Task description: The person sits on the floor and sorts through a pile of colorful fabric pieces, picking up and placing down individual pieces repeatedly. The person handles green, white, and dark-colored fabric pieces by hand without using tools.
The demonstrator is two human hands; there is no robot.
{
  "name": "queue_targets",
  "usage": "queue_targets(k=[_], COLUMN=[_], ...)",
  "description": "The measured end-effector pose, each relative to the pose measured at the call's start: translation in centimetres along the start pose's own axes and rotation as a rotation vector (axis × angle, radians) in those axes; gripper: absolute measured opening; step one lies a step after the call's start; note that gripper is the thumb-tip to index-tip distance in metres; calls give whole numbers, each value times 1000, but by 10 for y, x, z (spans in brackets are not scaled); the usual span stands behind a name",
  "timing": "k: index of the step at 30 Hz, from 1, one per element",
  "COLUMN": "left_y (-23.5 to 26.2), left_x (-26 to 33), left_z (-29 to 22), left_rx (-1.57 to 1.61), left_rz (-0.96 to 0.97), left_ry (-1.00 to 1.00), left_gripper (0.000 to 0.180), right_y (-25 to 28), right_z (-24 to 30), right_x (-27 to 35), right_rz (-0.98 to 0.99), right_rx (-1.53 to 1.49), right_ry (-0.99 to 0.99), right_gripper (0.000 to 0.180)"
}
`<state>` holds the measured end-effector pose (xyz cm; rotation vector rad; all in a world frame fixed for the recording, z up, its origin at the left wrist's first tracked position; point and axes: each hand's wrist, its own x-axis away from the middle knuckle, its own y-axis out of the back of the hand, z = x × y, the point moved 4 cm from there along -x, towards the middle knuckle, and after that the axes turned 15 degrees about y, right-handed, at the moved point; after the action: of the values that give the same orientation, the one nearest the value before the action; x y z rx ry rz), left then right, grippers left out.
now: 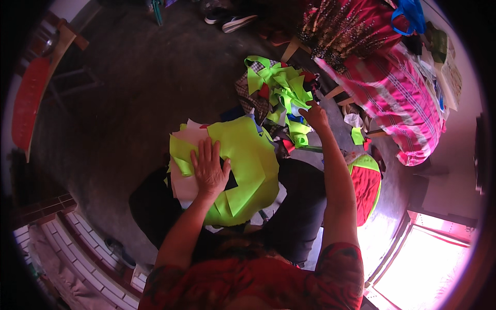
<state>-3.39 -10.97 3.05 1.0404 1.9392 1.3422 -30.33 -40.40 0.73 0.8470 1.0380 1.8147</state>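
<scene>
Across my lap lies a stack of cut fabric pieces, mostly a large neon yellow-green piece (253, 160), with pale pink pieces (185, 187) under it at the left. My left hand (209, 170) rests flat on the stack, its fingers stretched out. A bit of black cloth (231, 181) shows beside its thumb. My right arm reaches forward to the right, and my right hand (316, 115) is over the edge of a heap of fabric scraps (281, 85) on the floor. Its fingers are apart, with nothing visibly held. The heap mixes neon green, checked, red and blue cloth.
A red and neon green cloth item (365, 188) sits right of my right forearm. Further right, a pink striped cloth (395, 98) drapes over wooden-legged furniture. Dark shoes (239, 22) lie on the far floor. A red chair (31, 103) stands at the left.
</scene>
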Motion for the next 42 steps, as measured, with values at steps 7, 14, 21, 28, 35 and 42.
queue_targets(k=[7, 14, 21, 28, 35, 42], left_y=[-7, -10, -12, -17, -19, -19], left_x=[-6, -5, -8, -12, -8, -6], left_z=[0, 4, 6, 7, 8, 9], left_rx=[-3, -17, -23, -23, -33, -65], left_rz=[66, 137, 185, 203, 167, 175], left_ry=[31, 40, 50, 27, 36, 35], left_gripper=[63, 65, 59, 58, 57, 57], right_y=[-60, -135, -183, -235, -226, -167], right_z=[-6, -37, -48, -123, -121, -168], right_x=[-49, -87, -128, -123, -129, -133], right_rz=[63, 124, 123, 169, 266, -170], right_rx=[20, -13, 53, -11, -93, 345], right_ry=[6, -140, -174, -233, 12, -62], right_gripper=[91, 114, 117, 104, 57, 54])
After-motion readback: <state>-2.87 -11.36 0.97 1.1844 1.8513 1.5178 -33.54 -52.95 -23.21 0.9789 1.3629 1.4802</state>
